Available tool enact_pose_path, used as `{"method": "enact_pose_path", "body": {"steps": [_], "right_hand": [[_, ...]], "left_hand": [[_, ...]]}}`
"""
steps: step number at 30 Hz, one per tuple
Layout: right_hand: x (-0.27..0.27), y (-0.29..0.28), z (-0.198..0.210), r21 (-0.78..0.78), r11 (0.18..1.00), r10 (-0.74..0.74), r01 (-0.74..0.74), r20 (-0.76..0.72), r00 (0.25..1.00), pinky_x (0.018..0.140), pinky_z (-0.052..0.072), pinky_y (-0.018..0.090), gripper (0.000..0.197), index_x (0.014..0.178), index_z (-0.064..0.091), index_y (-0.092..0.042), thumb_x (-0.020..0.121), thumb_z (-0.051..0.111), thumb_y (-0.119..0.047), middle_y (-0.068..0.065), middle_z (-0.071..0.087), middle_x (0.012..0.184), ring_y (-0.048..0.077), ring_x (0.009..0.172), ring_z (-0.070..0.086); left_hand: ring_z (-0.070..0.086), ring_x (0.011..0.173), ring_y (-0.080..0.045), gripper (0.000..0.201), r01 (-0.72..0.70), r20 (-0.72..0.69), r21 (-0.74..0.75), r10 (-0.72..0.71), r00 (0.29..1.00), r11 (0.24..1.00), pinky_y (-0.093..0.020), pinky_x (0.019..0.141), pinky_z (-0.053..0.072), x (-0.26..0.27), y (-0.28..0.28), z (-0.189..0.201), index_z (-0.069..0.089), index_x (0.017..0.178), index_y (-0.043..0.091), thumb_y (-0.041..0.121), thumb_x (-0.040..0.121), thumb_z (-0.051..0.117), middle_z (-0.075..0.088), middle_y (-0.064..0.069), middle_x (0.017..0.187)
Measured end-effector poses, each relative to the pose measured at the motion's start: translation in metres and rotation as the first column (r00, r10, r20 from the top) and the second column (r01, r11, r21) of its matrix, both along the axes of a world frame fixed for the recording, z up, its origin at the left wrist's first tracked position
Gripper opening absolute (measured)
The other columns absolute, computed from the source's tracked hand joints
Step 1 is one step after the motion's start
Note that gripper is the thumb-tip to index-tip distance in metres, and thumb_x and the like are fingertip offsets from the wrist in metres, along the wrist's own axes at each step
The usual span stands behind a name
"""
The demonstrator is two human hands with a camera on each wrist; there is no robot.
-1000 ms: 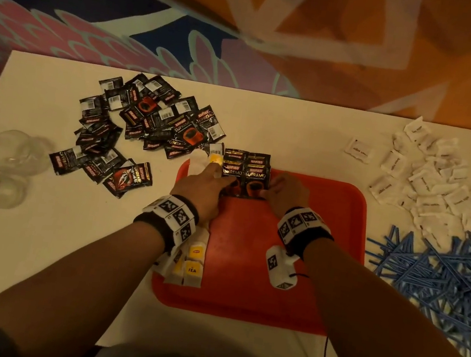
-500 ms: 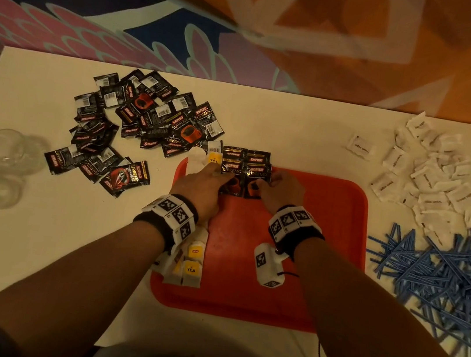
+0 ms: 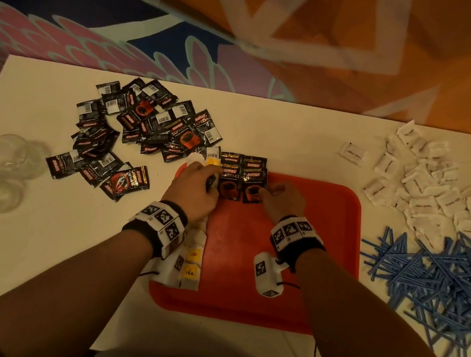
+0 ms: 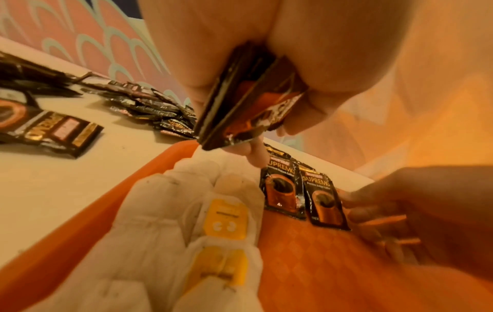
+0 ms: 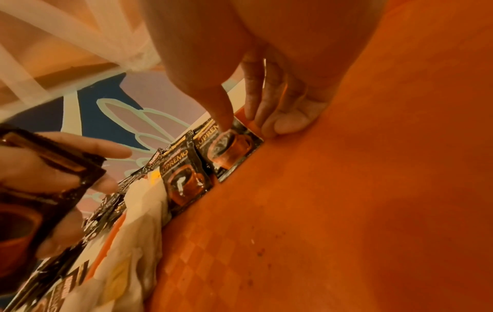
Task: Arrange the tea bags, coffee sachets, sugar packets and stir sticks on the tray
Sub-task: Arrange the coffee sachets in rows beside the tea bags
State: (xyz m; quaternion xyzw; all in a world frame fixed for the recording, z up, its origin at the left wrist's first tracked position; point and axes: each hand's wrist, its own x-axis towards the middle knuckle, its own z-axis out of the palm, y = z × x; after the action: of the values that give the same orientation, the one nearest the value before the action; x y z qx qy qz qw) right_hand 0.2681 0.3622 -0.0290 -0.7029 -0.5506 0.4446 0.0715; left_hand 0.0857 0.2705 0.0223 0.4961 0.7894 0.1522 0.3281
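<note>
A red tray [image 3: 289, 278] lies in front of me. Tea bags [image 3: 193, 260] run in a line down its left edge. At the tray's far left, black coffee sachets [image 3: 229, 177] lie flat in two overlapping columns. My left hand [image 3: 213, 176] grips a small stack of coffee sachets [image 4: 248, 101] beside the left column. My right hand [image 3: 269, 191] pinches the right edge of the nearest right-hand sachet [image 5: 232, 147], thumb on top, fingers curled against the tray [image 5: 320, 211].
A loose pile of coffee sachets [image 3: 131, 132] lies on the table at the left. Two clear glasses [image 3: 2, 158] stand at the far left. White sugar packets [image 3: 425, 191] are scattered at the back right. Blue stir sticks [image 3: 442, 279] are heaped right of the tray.
Little has changed. My right hand's fingers have shifted slightly along the right sachet's edge. My left hand stays beside the left column with its stack.
</note>
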Motion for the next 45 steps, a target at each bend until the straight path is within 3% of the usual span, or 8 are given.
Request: {"method": "enact_pose_path", "body": {"steps": [12, 21, 30, 33, 36, 38, 41, 45], "right_hand": [[-0.013, -0.009, -0.008, -0.029, 1.0, 0.009, -0.007, 0.089, 0.996, 0.052, 0.041, 0.024, 0.02, 0.093, 0.056, -0.02, 0.086, 0.071, -0.032, -0.003, 0.057, 0.083, 0.009, 0.065, 0.053], [-0.013, -0.01, -0.005, -0.032, 0.999, 0.035, -0.032, 0.1, 0.994, 0.059, 0.048, 0.029, 0.019, 0.095, 0.055, -0.02, 0.09, 0.067, -0.033, -0.004, 0.053, 0.079, 0.014, 0.068, 0.056], [-0.013, -0.011, 0.0, -0.032, 0.999, 0.022, -0.019, 0.087, 0.996, 0.053, 0.045, 0.026, 0.019, 0.091, 0.057, -0.02, 0.089, 0.067, -0.036, 0.0, 0.059, 0.084, 0.013, 0.066, 0.057], [-0.009, -0.013, 0.009, -0.031, 1.0, 0.0, 0.002, 0.062, 0.998, 0.049, 0.038, 0.022, 0.021, 0.092, 0.057, -0.018, 0.089, 0.068, -0.036, -0.001, 0.059, 0.084, 0.01, 0.063, 0.054], [-0.007, -0.019, 0.022, -0.006, 1.0, 0.007, -0.007, 0.006, 1.0, 0.052, 0.041, 0.023, 0.02, 0.086, 0.056, -0.021, 0.089, 0.068, -0.037, -0.004, 0.058, 0.085, 0.007, 0.067, 0.054], [-0.01, -0.028, 0.034, 0.023, 0.999, 0.046, -0.043, -0.117, 0.992, 0.072, 0.049, 0.026, 0.018, 0.088, 0.058, -0.023, 0.088, 0.068, -0.038, -0.009, 0.056, 0.086, 0.007, 0.08, 0.056], [-0.021, -0.046, 0.055, -0.014, 0.982, 0.175, -0.19, -0.327, 0.929, 0.086, 0.051, 0.031, 0.018, 0.09, 0.063, -0.025, 0.086, 0.07, -0.042, -0.008, 0.064, 0.095, 0.008, 0.091, 0.059], [-0.032, -0.063, 0.069, -0.149, 0.977, 0.044, -0.152, -0.559, 0.828, 0.079, 0.057, 0.034, 0.024, 0.1, 0.065, -0.011, 0.082, 0.078, -0.019, 0.008, 0.07, 0.102, 0.015, 0.085, 0.067]], "left_hand": [[0.049, 0.131, -0.029, 0.037, -0.14, 0.072, -0.044, 0.143, 0.987, 0.989, -0.043, 0.11, 0.042, -0.005, -0.024, 0.006, 0.058, 0.132, 0.032, 0.025, 0.096, 0.054, 0.056, -0.01, 0.14], [0.062, 0.08, -0.015, 0.031, -0.219, 0.163, -0.042, 0.223, 0.961, 0.975, -0.022, 0.069, 0.047, -0.003, -0.035, 0.009, 0.062, 0.126, 0.033, 0.024, 0.096, 0.055, 0.066, -0.004, 0.117], [0.062, 0.069, -0.017, 0.029, -0.319, 0.208, -0.04, 0.32, 0.924, 0.947, -0.025, 0.061, 0.049, 0.0, -0.034, 0.015, 0.065, 0.117, 0.033, 0.017, 0.095, 0.053, 0.066, 0.001, 0.103], [0.061, 0.08, -0.018, 0.029, -0.33, 0.239, -0.042, 0.33, 0.913, 0.943, -0.027, 0.075, 0.048, -0.001, -0.031, 0.018, 0.067, 0.118, 0.027, 0.016, 0.094, 0.056, 0.068, 0.0, 0.105], [0.069, 0.093, -0.023, 0.017, -0.414, 0.363, -0.081, 0.413, 0.835, 0.907, -0.045, 0.09, 0.056, -0.002, -0.028, 0.019, 0.071, 0.107, 0.021, 0.018, 0.092, 0.064, 0.073, -0.002, 0.102], [0.073, 0.087, -0.027, 0.012, -0.495, 0.483, -0.119, 0.485, 0.729, 0.861, -0.054, 0.086, 0.058, 0.001, -0.026, 0.024, 0.073, 0.099, 0.021, 0.014, 0.091, 0.069, 0.075, -0.006, 0.096], [0.073, 0.089, -0.026, 0.017, -0.532, 0.577, -0.123, 0.496, 0.649, 0.838, -0.049, 0.088, 0.058, 0.006, -0.021, 0.029, 0.072, 0.105, 0.012, 0.012, 0.088, 0.074, 0.076, -0.007, 0.095], [0.073, 0.095, -0.028, 0.025, -0.559, 0.669, -0.116, 0.481, 0.567, 0.821, -0.048, 0.091, 0.057, 0.012, -0.017, 0.037, 0.07, 0.11, 0.008, 0.009, 0.085, 0.076, 0.076, -0.01, 0.099]]}}
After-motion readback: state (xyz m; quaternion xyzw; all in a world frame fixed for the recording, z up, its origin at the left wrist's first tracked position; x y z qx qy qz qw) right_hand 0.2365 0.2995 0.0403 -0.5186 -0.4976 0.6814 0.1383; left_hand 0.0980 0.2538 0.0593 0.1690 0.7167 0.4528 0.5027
